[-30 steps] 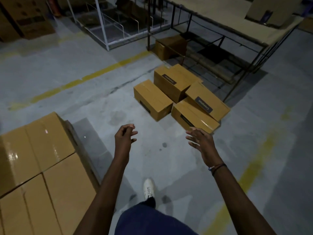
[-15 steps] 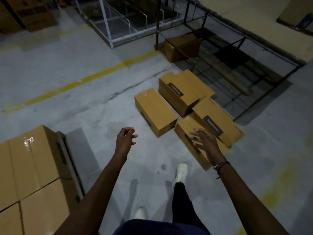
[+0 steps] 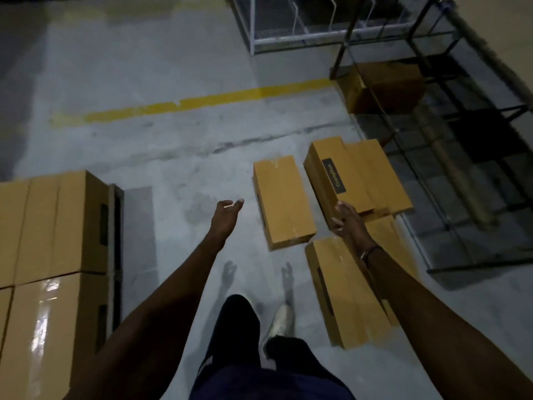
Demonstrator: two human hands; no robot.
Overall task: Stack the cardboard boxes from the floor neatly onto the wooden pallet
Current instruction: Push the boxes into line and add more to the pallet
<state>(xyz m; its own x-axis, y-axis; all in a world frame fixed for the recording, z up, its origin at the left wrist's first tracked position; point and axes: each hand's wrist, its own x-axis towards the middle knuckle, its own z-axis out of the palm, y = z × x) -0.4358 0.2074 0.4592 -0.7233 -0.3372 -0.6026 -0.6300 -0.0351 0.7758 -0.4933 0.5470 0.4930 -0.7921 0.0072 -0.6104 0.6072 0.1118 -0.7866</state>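
Observation:
Several brown cardboard boxes lie on the concrete floor ahead of me: a plain box, a box with a black label to its right, and a nearer box by my right leg. My right hand reaches over the near corner of the labelled box with its fingers spread; I cannot tell whether it touches. My left hand hangs in the air left of the plain box, fingers relaxed and holding nothing. Stacked boxes stand at the left, hiding the pallet beneath them.
A dark metal table frame stands to the right of the boxes, with another box and a cardboard tube under it. A white wire rack is at the back. A yellow line crosses the floor.
I have stepped closer to the floor boxes. My right hand moved forward from the nearer box to the corner of the labelled box. The left hand opened and stayed in the air.

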